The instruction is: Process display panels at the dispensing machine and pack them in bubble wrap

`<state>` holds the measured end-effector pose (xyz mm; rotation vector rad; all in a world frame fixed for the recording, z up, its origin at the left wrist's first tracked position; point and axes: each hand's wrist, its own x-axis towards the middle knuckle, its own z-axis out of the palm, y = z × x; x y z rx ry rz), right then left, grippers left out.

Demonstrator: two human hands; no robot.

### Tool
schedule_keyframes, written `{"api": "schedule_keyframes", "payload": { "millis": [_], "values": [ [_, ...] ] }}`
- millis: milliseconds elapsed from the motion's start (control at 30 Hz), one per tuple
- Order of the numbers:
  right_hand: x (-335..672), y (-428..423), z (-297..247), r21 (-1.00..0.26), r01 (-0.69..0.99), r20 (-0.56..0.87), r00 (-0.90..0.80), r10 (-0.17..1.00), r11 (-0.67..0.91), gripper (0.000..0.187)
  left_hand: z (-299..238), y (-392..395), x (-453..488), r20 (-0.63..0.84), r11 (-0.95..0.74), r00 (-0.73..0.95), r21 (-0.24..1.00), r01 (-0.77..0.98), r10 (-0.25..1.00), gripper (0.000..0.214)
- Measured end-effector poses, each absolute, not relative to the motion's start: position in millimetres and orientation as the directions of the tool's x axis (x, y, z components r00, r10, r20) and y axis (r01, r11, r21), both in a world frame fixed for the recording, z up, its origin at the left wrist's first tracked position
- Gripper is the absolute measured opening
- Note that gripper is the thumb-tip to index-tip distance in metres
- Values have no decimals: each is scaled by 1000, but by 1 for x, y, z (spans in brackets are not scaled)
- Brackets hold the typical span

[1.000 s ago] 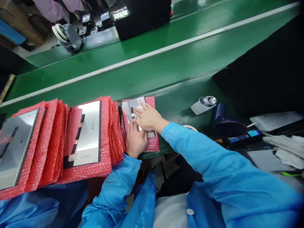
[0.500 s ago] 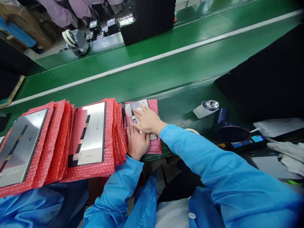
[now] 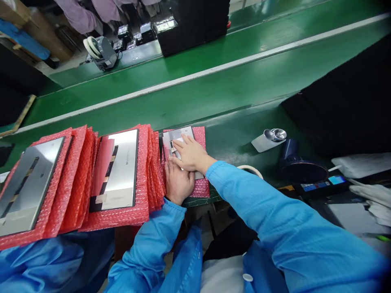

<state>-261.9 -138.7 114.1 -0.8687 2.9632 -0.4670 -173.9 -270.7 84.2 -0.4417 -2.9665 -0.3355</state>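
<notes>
A small grey display panel [image 3: 174, 136] lies on a red bubble-wrap sheet [image 3: 200, 136] at the near edge of the green bench. My right hand [image 3: 189, 154] lies flat on the panel with its fingers stretched out and pointing left. My left hand [image 3: 179, 183] rests on the panel's near end, partly under the right hand, its fingers mostly hidden. Left of them a larger silvery panel [image 3: 117, 169] sits on a fanned stack of red bubble-wrap sheets [image 3: 151, 171], and another panel [image 3: 27, 187] lies further left.
A green conveyor belt [image 3: 214, 89] runs across behind. A white holder with metal caps [image 3: 269, 138], a dark blue round device [image 3: 297, 167] and white gloves [image 3: 372, 195] sit to the right. A tape dispenser [image 3: 99, 51] and another person's sleeves [image 3: 76, 16] are beyond the belt.
Both hands stay on the small panel; the right hand's fingers have shifted slightly over it. The view has drifted a little.
</notes>
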Motion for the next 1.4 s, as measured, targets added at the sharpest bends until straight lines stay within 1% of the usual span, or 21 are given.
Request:
{"api": "schedule_keyframes", "payload": {
  "millis": [100, 200, 300, 400, 467, 533, 633, 700, 800, 867, 967, 1067, 1167, 1233, 1300, 1400],
  "values": [
    [-241, -129, 108, -316, -564, 84, -818, -569, 763, 85, 82, -270, -172, 147, 931, -952, 210, 297, 270, 68],
    [-224, -119, 115, -320, -602, 72, -785, -615, 731, 82, 81, -269, -169, 147, 931, -952, 212, 296, 269, 68],
    [-243, -126, 123, -301, -563, 53, -816, -576, 770, 76, 83, -269, -170, 153, 934, -954, 211, 288, 259, 57],
    [-268, -136, 118, -294, -501, 31, -856, -516, 814, 82, 87, -268, -172, 160, 936, -953, 205, 287, 258, 47],
    [-266, -132, 112, -303, -502, 32, -855, -518, 810, 85, 89, -268, -172, 149, 939, -956, 200, 280, 253, 50],
    [-249, -121, 109, -313, -541, 33, -828, -560, 781, 86, 90, -266, -171, 129, 941, -960, 202, 272, 249, 58],
    [-227, -106, 117, -322, -580, 25, -795, -606, 748, 86, 89, -265, -169, 137, 937, -957, 213, 279, 254, 60],
    [-233, -110, 123, -330, -565, 27, -806, -591, 756, 84, 87, -266, -170, 158, 936, -954, 205, 285, 255, 56],
    [-257, -129, 120, -330, -510, 22, -846, -533, 794, 87, 84, -270, -172, 171, 940, -950, 177, 291, 262, 49],
    [-263, -134, 113, -340, -489, 23, -859, -512, 804, 88, 83, -272, -172, 167, 940, -950, 174, 292, 264, 53],
    [-241, -123, 106, -366, -528, 21, -828, -561, 766, 89, 83, -271, -171, 150, 937, -954, 200, 286, 259, 64],
    [-222, -108, 114, -363, -571, 15, -793, -609, 736, 85, 84, -268, -170, 158, 930, -951, 218, 296, 265, 60],
    [-239, -113, 124, -340, -565, 35, -807, -590, 752, 80, 85, -268, -170, 182, 931, -950, 221, 290, 253, 50],
    [-260, -124, 121, -318, -544, 46, -827, -561, 776, 80, 86, -269, -171, 188, 935, -951, 215, 284, 246, 45],
    [-271, -130, 112, -305, -528, 56, -841, -538, 792, 84, 87, -270, -172, 186, 936, -951, 205, 285, 249, 45],
    [-256, -120, 102, -303, -539, 60, -834, -549, 786, 93, 88, -268, -170, 181, 933, -952, 220, 284, 247, 51]
  ]
}}
